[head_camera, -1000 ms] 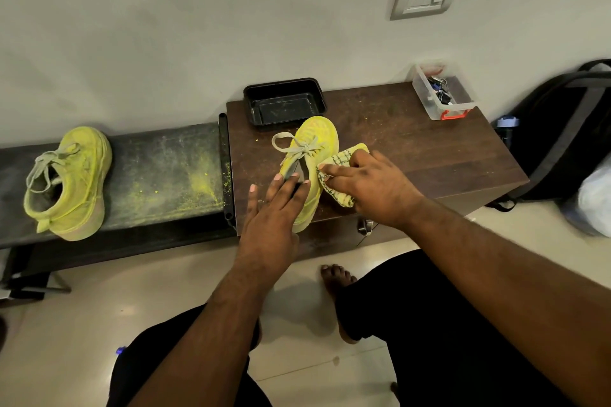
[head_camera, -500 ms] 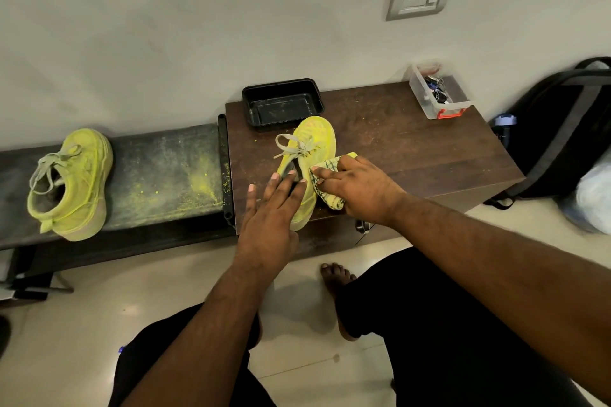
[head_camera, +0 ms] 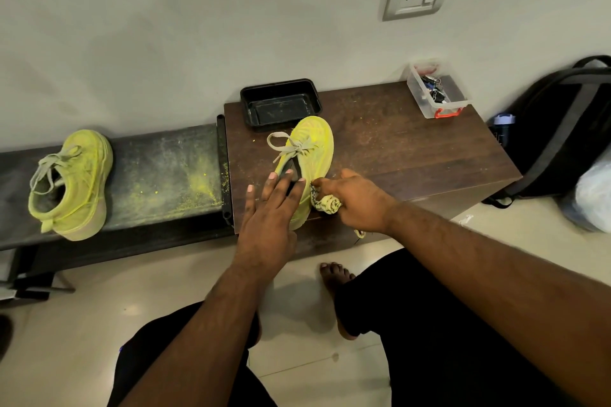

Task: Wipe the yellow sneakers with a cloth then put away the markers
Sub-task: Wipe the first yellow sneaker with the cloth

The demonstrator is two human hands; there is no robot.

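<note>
One yellow sneaker (head_camera: 305, 162) lies on the brown surface (head_camera: 396, 149), toe toward the back edge and heel at the front edge. It is steadied by the left hand (head_camera: 269, 218), whose straight, spread fingers press flat on its collar and tongue. A bunched cloth (head_camera: 325, 201) is gripped in the curled fingers of the right hand (head_camera: 357, 200) and held against the sneaker's right side, near the heel.

The heel sits right at the front edge, so a hard wipe could push the sneaker off onto the floor if the flat left hand slips; nothing is clamped around it. Yellow powder scattered on both surfaces could also be smeared back onto the sneaker by a dirty cloth. A trailing cloth end hangs over the front edge and could snag.

The second sneaker (head_camera: 71, 183) stands well apart on the dark surface (head_camera: 158, 175) to the left, apparently not yet wiped. No markers can be made out; the contents of the clear box (head_camera: 433, 92) at the back right corner are too small to tell.
</note>
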